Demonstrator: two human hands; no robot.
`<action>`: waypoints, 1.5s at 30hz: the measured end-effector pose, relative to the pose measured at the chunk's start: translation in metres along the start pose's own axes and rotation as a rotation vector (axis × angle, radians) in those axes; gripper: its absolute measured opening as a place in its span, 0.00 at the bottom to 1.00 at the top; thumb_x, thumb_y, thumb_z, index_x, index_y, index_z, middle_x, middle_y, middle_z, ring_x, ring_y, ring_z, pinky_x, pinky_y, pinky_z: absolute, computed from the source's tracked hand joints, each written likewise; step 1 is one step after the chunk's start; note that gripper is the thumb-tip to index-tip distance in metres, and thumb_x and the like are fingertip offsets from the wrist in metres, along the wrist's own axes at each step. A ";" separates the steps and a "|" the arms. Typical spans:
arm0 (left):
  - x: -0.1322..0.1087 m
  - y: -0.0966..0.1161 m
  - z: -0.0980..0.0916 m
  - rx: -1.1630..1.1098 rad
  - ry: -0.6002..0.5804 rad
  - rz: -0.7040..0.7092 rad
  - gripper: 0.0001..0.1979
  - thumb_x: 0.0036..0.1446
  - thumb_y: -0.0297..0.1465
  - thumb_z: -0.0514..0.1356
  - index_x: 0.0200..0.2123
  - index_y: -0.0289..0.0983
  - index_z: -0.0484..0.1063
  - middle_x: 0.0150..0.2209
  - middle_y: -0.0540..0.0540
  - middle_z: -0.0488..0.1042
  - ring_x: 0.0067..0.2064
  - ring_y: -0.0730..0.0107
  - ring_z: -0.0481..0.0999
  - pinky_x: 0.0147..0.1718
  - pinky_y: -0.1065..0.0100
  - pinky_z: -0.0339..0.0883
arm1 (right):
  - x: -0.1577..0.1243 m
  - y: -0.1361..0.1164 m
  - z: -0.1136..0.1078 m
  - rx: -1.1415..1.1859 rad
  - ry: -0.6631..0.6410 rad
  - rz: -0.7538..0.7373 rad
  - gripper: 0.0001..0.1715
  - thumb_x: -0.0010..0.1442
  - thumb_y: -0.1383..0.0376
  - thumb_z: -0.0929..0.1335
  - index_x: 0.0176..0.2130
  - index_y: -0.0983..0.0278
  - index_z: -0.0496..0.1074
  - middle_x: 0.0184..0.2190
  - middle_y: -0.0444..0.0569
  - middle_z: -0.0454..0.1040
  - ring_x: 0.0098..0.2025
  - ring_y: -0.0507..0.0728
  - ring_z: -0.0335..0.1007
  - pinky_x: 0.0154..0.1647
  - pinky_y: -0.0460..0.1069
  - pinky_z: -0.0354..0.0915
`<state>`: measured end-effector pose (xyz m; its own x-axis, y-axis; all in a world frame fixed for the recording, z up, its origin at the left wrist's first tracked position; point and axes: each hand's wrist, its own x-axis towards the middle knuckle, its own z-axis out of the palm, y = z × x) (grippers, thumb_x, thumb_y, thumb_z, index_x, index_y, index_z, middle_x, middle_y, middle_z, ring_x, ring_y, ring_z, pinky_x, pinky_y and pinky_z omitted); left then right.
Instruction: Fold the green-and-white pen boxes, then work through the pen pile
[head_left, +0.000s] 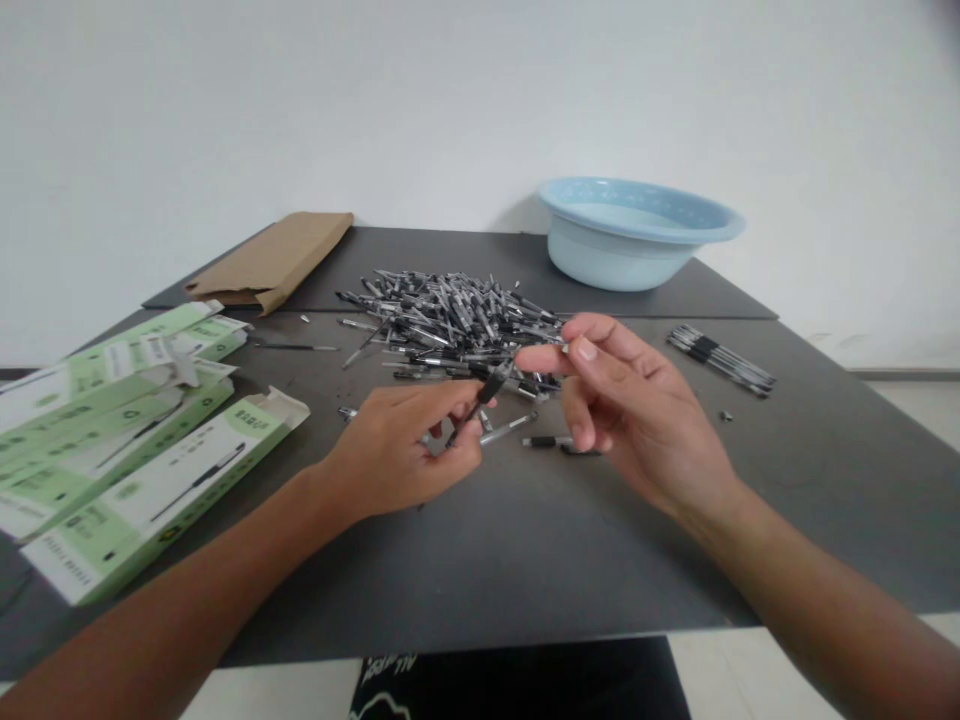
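My left hand (405, 445) is closed around the lower part of a black-gripped pen (487, 390), held tilted above the dark table (525, 560). My right hand (622, 400) pinches a small part at the pen's upper end between thumb and forefinger. Just behind both hands lies a large pile of pens (450, 320). Two loose pen parts (544, 441) lie on the table under my right hand.
Several green and white pen boxes (127, 440) are stacked at the left. A brown paper envelope (274, 260) lies at the back left, a light blue basin (637, 230) at the back right. A small row of assembled pens (720, 358) sits at the right.
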<state>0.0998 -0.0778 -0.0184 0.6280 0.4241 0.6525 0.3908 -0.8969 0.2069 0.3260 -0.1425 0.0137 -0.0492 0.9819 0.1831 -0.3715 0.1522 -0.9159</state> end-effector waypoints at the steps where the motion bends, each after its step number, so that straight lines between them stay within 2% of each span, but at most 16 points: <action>1: 0.000 0.001 0.000 0.008 0.007 0.004 0.06 0.63 0.26 0.58 0.40 0.40 0.74 0.29 0.56 0.80 0.27 0.75 0.78 0.33 0.73 0.70 | -0.001 0.001 0.000 -0.009 -0.016 -0.009 0.04 0.69 0.58 0.76 0.45 0.52 0.83 0.47 0.44 0.88 0.21 0.43 0.71 0.20 0.39 0.62; 3: 0.000 0.002 0.000 0.019 0.015 0.019 0.05 0.63 0.26 0.58 0.39 0.40 0.74 0.29 0.56 0.80 0.27 0.74 0.78 0.33 0.72 0.69 | -0.002 0.002 -0.001 -0.023 -0.050 -0.023 0.05 0.68 0.58 0.76 0.46 0.49 0.85 0.50 0.43 0.87 0.22 0.42 0.70 0.24 0.39 0.67; 6: -0.001 0.003 0.001 -0.002 0.014 0.052 0.05 0.62 0.26 0.59 0.39 0.41 0.73 0.28 0.55 0.79 0.26 0.73 0.77 0.32 0.70 0.68 | -0.003 0.006 -0.001 -0.024 -0.077 -0.052 0.05 0.66 0.58 0.78 0.44 0.47 0.87 0.51 0.41 0.87 0.21 0.40 0.65 0.26 0.37 0.68; 9: -0.001 0.005 0.003 -0.026 0.011 0.083 0.05 0.62 0.25 0.59 0.37 0.40 0.73 0.26 0.55 0.77 0.26 0.73 0.76 0.30 0.70 0.67 | -0.002 0.011 -0.001 -0.013 -0.072 -0.083 0.05 0.61 0.58 0.81 0.39 0.46 0.88 0.46 0.38 0.86 0.21 0.39 0.60 0.24 0.37 0.68; 12: -0.002 0.007 0.004 -0.027 0.021 0.104 0.05 0.62 0.24 0.59 0.39 0.40 0.73 0.28 0.55 0.78 0.28 0.74 0.78 0.31 0.71 0.68 | -0.001 0.016 -0.002 -0.016 -0.073 -0.103 0.09 0.57 0.59 0.83 0.38 0.46 0.88 0.42 0.36 0.82 0.21 0.39 0.58 0.22 0.38 0.67; 19: -0.004 0.009 0.002 -0.038 0.048 0.114 0.07 0.63 0.24 0.60 0.43 0.40 0.73 0.31 0.55 0.81 0.30 0.73 0.81 0.34 0.71 0.72 | -0.003 0.013 -0.004 -0.090 -0.103 -0.154 0.08 0.62 0.59 0.80 0.43 0.44 0.88 0.42 0.39 0.80 0.21 0.39 0.55 0.20 0.37 0.65; 25: -0.003 0.008 0.003 -0.037 0.037 0.128 0.07 0.63 0.24 0.60 0.43 0.40 0.73 0.29 0.55 0.81 0.27 0.74 0.79 0.31 0.71 0.71 | -0.005 0.012 -0.003 -0.133 -0.120 -0.154 0.09 0.63 0.61 0.80 0.43 0.44 0.88 0.40 0.40 0.78 0.23 0.41 0.59 0.17 0.37 0.61; 31: -0.003 0.010 0.000 -0.069 0.028 0.108 0.07 0.63 0.24 0.59 0.42 0.39 0.74 0.29 0.54 0.82 0.29 0.73 0.82 0.34 0.72 0.74 | -0.005 0.010 -0.007 -0.187 -0.091 -0.217 0.10 0.67 0.61 0.77 0.45 0.43 0.87 0.43 0.40 0.80 0.22 0.42 0.56 0.19 0.39 0.63; 38: -0.003 0.012 0.000 -0.067 0.042 0.096 0.07 0.64 0.24 0.59 0.41 0.40 0.74 0.30 0.54 0.83 0.28 0.74 0.81 0.34 0.71 0.74 | -0.004 0.009 -0.009 -0.220 -0.070 -0.230 0.09 0.67 0.60 0.77 0.45 0.42 0.87 0.42 0.40 0.81 0.22 0.43 0.56 0.18 0.40 0.61; 45: -0.001 0.012 -0.002 -0.063 -0.012 0.086 0.07 0.64 0.25 0.58 0.42 0.41 0.74 0.28 0.54 0.82 0.27 0.71 0.81 0.31 0.69 0.73 | -0.004 0.010 -0.007 -0.215 -0.084 -0.197 0.11 0.65 0.63 0.78 0.43 0.44 0.88 0.41 0.43 0.81 0.23 0.44 0.60 0.16 0.41 0.59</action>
<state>0.1024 -0.0894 -0.0154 0.6656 0.3464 0.6611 0.2923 -0.9360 0.1962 0.3295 -0.1442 0.0015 -0.0757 0.9194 0.3859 -0.1768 0.3685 -0.9126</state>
